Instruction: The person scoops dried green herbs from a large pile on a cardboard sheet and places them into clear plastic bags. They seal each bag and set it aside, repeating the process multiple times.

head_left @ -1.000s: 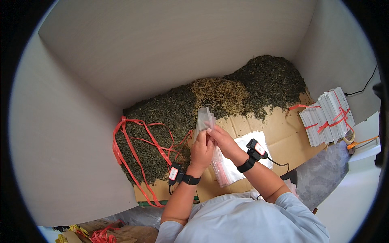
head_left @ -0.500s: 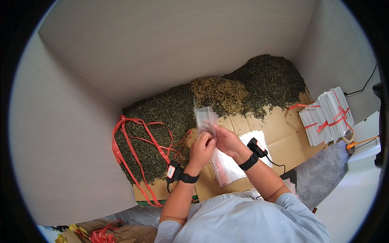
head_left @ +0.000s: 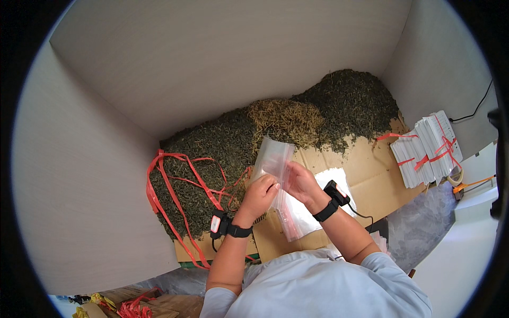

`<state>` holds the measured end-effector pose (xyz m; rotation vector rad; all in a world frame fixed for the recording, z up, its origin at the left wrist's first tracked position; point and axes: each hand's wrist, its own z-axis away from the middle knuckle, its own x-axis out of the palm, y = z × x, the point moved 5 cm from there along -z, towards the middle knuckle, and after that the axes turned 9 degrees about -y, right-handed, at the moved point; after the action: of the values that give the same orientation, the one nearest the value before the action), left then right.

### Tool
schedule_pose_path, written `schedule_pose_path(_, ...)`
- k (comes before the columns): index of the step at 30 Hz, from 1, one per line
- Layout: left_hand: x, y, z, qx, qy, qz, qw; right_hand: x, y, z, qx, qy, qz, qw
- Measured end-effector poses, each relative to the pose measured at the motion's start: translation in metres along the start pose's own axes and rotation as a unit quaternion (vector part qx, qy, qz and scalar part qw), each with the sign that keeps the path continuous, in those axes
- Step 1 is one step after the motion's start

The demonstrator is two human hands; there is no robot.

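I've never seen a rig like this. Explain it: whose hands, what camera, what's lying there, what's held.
There is no robot: these are a person's bare hands, left grip and right grip, with black wrist devices. The picture comes from a wide fisheye camera on the person's head, looking down, so edges bend near the rim. On the cardboard lie heaps of dark, leaf-like material with a yellowish-brown patch between, red strips over the left part, and a shiny sheet. A white stack tied in red sits at right. The left grip is closed on a clear plastic bag; the right touches its side.
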<state>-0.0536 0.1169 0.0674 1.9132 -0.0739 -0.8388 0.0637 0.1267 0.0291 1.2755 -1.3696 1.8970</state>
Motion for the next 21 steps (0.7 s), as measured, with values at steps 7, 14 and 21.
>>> schedule_pose_path(7, 0.010, 0.006, 0.000, -0.067, 0.055, -0.018, 0.996, 0.021, 0.004, 0.007, -0.024, 0.049, 0.087, 0.995)
schedule_pose_path(14, 0.004, 0.002, 0.000, -0.174, 0.054, 0.035, 0.983, 0.046, 0.002, 0.016, -0.036, -0.085, 0.215, 0.972)
schedule_pose_path(21, 0.003, 0.009, -0.004, -0.146, 0.110, -0.064, 0.981, 0.019, 0.013, 0.009, -0.023, 0.014, -0.045, 0.999)
